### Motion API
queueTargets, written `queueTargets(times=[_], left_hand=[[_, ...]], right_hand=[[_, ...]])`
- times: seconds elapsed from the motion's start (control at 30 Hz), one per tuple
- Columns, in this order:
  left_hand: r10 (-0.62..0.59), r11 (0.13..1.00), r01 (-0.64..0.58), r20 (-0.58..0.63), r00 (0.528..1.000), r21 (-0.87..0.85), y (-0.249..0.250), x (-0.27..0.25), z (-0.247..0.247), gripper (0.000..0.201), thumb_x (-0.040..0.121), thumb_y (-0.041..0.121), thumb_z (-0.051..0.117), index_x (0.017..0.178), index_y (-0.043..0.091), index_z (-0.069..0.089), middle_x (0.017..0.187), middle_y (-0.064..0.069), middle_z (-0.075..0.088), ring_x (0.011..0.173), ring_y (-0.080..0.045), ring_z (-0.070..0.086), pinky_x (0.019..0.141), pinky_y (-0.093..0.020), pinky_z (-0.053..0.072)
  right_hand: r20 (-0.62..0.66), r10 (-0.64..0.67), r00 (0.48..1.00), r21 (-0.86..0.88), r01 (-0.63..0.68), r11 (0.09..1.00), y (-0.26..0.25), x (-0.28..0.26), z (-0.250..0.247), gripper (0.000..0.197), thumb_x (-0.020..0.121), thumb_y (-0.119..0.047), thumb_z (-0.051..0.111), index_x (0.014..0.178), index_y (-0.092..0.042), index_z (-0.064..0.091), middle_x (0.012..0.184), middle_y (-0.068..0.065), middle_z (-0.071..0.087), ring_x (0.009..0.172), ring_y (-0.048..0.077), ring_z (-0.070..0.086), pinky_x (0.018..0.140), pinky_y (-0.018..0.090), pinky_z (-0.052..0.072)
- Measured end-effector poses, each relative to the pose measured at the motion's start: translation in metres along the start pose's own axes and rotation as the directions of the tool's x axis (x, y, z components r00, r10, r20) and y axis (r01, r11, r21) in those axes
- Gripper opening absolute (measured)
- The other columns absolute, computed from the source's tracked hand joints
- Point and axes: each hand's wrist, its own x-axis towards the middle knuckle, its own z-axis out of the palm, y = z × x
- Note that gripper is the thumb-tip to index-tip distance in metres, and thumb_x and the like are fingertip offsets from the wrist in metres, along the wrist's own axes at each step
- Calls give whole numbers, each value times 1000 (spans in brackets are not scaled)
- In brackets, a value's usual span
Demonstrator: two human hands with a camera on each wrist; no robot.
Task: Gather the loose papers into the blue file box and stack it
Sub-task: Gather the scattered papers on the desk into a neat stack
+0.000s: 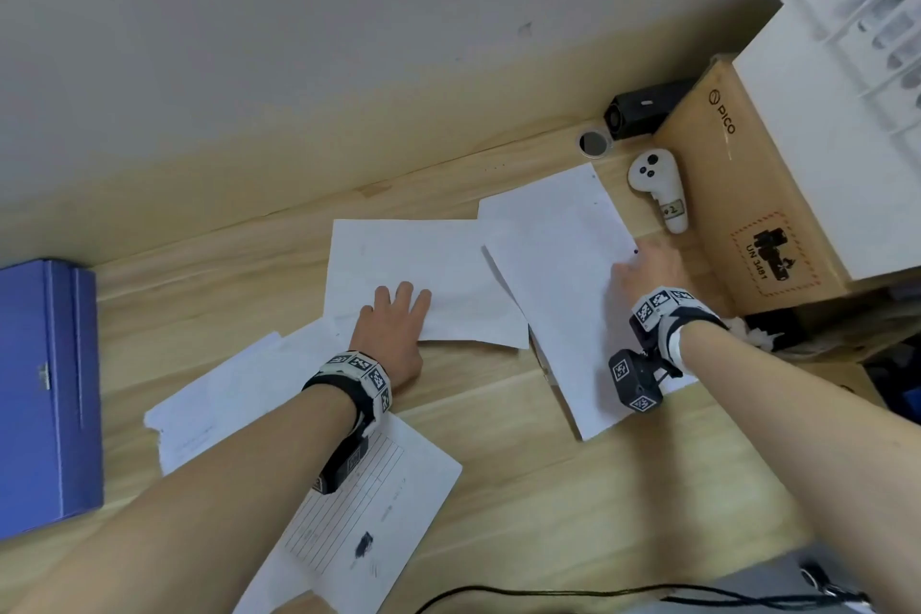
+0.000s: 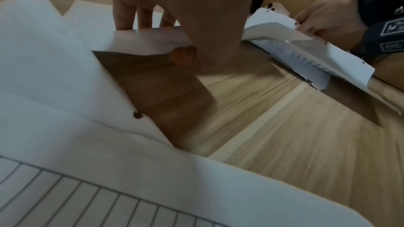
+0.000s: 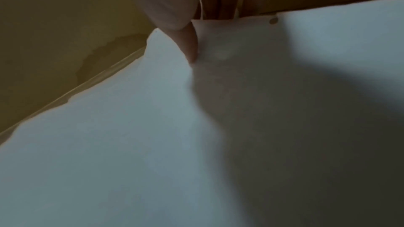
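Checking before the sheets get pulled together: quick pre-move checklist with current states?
1. Left hand has the middle sheet: ok, fingers on top, thumb under its lifted edge.
2. Right hand has the right-hand sheets: ok, pinching their far edge.
3. Blue file box open to take papers: not ok, it looks closed.
4. All loose papers in hand: not ok, the lined form and the sheet beside it lie untouched.
5. White controller clear of the sheets: ok, lies beside them.
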Motion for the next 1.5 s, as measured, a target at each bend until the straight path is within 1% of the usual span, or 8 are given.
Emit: queueTargets(times=[0.17, 0.33, 0.47, 0.63, 0.87, 1.03, 1.27, 1.5], left_hand=[[-27, 993, 20, -59, 998, -116, -6, 1, -2, 52, 79, 17, 49, 131, 17, 42, 124, -6, 45, 98, -31, 46, 65, -36, 43], [-103, 962, 79, -76, 992, -262, -7, 5, -6, 39, 86, 29, 44, 123, 18, 49, 121, -4, 49, 98, -29, 47, 73, -37, 45], [-138, 960, 126, -30, 990, -248, -3, 9, -14, 41, 87, 43, 51, 120, 18, 53, 121, -2, 50, 100, -29, 50, 76, -35, 39], [-183, 909, 134, -91, 979, -395, 0, 9, -37, 22, 94, 18, 42, 107, 14, 59, 112, -8, 64, 98, -35, 60, 73, -35, 41], [-345, 565, 36, -196, 918, -824, -3, 0, -93, 30, 100, 22, 38, 93, 4, 62, 87, -10, 65, 80, -31, 59, 66, -34, 41], [-404, 278, 9, -108, 909, -960, -19, -21, -95, 31, 94, 17, 43, 110, 12, 69, 105, -4, 73, 93, -23, 68, 85, -38, 57], [-346, 308, 213, 99, 933, -927, -23, -35, -24, 48, 87, 10, 48, 134, 18, 50, 127, 0, 64, 111, -26, 61, 97, -40, 51], [-233, 280, 271, 209, 950, -921, -7, -63, 10, 57, 81, 7, 53, 137, 20, 52, 124, 3, 65, 115, -25, 60, 92, -31, 47]], right_hand=[[-69, 28, 997, -39, -31, 999, -3, 5, 5, 59, 74, -29, 78, 120, -2, 52, 128, 20, 50, 119, 37, 46, 95, 43, 40], [88, 144, 986, 21, -147, 989, -1, -8, -5, 40, 75, -34, 76, 94, -1, 64, 81, 9, 58, 86, 27, 54, 77, 40, 53], [109, 163, 981, 93, -174, 980, 3, -32, 4, 31, 71, -31, 75, 86, -9, 60, 87, 10, 65, 85, 30, 60, 68, 35, 51], [60, 132, 989, 281, -143, 949, -2, -58, 7, 41, 72, -18, 69, 109, -19, 52, 92, 4, 66, 84, 29, 64, 67, 32, 46], [-46, 10, 999, 414, 10, 910, -29, -81, -45, 16, 75, -24, 65, 85, -11, 69, 81, 10, 71, 80, 35, 65, 69, 38, 52], [-208, -152, 966, 430, 230, 873, -58, -109, -86, 6, 81, -24, 65, 80, -21, 61, 75, -2, 64, 72, 25, 59, 54, 26, 37], [-299, -297, 907, 354, 395, 848, -80, -140, -94, 17, 79, -30, 64, 77, -19, 52, 72, 1, 60, 66, 23, 55, 60, 35, 45], [36, -460, 887, 272, 434, 859, -83, -179, -15, 19, 76, -24, 63, 72, -24, 44, 65, -4, 54, 58, 19, 51, 51, 35, 42]])
